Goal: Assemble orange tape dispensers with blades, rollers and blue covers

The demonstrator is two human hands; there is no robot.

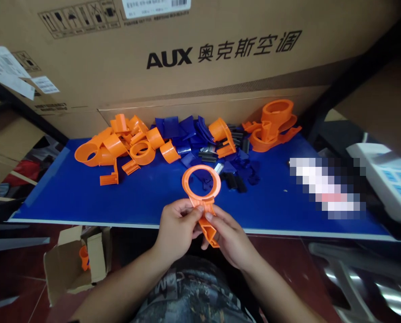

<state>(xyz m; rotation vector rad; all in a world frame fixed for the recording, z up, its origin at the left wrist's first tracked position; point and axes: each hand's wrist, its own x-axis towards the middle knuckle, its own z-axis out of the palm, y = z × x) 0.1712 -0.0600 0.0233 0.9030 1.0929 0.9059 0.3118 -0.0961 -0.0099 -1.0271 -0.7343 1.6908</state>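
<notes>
Both hands hold one orange plastic ring with a channel-shaped handle (201,183), its ring pointing away from me above the front of the blue table. My left hand (178,224) pinches the handle from the left, thumb on top. From the right, my right hand (232,235) grips the same handle, its thumb resting near the middle. Some of the fingers are hidden beneath the part. Beyond it lie dark blue plastic pieces (187,128) and short black pieces (232,181). More orange ring parts (143,152) are heaped at the left.
The blue table (146,202) has a pale front edge. A large cardboard box (119,76) stands along its back. Orange ring parts (277,110) are stacked at the back right. An open carton (62,273) sits on the floor at left; a white device (385,175) is at right.
</notes>
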